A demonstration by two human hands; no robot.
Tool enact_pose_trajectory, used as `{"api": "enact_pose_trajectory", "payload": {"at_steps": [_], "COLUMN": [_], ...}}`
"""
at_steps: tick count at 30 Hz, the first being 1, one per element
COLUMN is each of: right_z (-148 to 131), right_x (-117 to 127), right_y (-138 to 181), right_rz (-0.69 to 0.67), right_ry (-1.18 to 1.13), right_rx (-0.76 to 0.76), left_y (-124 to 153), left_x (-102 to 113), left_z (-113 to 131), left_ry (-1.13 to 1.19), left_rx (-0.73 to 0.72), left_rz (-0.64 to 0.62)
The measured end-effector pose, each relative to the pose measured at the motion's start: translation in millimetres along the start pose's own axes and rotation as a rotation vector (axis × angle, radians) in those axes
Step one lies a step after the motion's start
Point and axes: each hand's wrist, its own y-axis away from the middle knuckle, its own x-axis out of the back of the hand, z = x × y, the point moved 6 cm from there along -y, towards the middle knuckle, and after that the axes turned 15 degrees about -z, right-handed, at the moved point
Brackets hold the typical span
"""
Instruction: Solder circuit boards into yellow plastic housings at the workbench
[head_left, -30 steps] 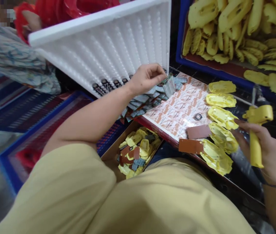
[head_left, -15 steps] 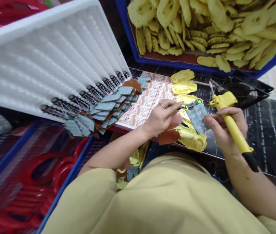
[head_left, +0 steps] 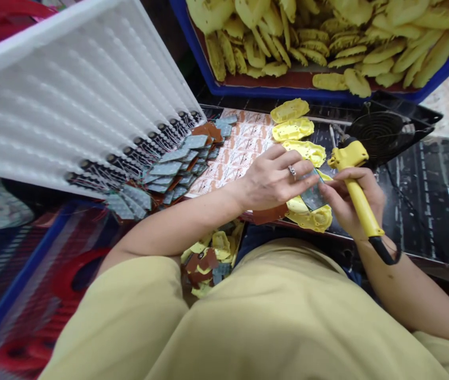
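My left hand [head_left: 278,177], a ring on one finger, lies over a small grey circuit board [head_left: 314,196] with its fingers pressed to it. My right hand [head_left: 347,203] grips a yellow soldering iron [head_left: 356,186] and also touches the board's right edge with its fingertips. Both hands meet above a row of yellow plastic shells [head_left: 300,142] on the bench. A brown card piece [head_left: 269,215] lies under my left wrist.
A white foam tray [head_left: 74,100] leans at the left, with several grey boards [head_left: 169,171] fanned along its lower edge. A blue crate [head_left: 311,94] of yellow shells stands at the back. A black fan [head_left: 381,137] sits right. A box of scrap parts [head_left: 208,258] is below the bench.
My left hand picked a grey board from the pile by the foam tray and carried it right to my right hand. Both hands now close over it; the view swung right.
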Motion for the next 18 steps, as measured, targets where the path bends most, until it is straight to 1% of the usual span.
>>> {"api": "enact_pose_trajectory", "payload": {"at_steps": [2, 4, 7, 9, 11, 13, 15, 18], "right_z": [-2.1, -3.3, -2.4, 3.0, 16.0, 35.6, 55.5, 83.0], "right_x": [-5.6, -10.4, -9.6, -1.2, 11.8, 22.8, 24.1, 12.5], "right_y": [3.3, 7.5, 10.3, 5.3, -8.0, -28.8, -52.9, -85.0], "right_rz": [-0.028, -0.056, -0.131, -0.195, -0.235, -0.254, -0.296, -0.366], "right_ry": [-0.001, -0.001, 0.04, 0.139, 0.301, 0.469, 0.554, 0.589], "right_rx": [0.018, 0.039, 0.096, 0.127, 0.105, 0.047, 0.036, 0.012], "left_y": [0.4, 3.7, 13.8, 20.9, 25.7, 26.5, 20.9, 2.3], "left_x": [2.9, 3.9, 1.3, 1.8, 6.9, 12.2, 12.9, 2.1], "left_z": [-1.8, -10.1, -36.0, -56.3, -75.4, -91.6, -102.4, -110.1], "left_ry": [0.081, 0.219, 0.517, 0.689, 0.789, 0.837, 0.847, 0.8], "left_rx": [0.04, 0.12, 0.299, 0.376, 0.404, 0.409, 0.388, 0.327], "left_rz": [0.072, 0.195, 0.368, 0.415, 0.395, 0.323, 0.229, 0.101]}}
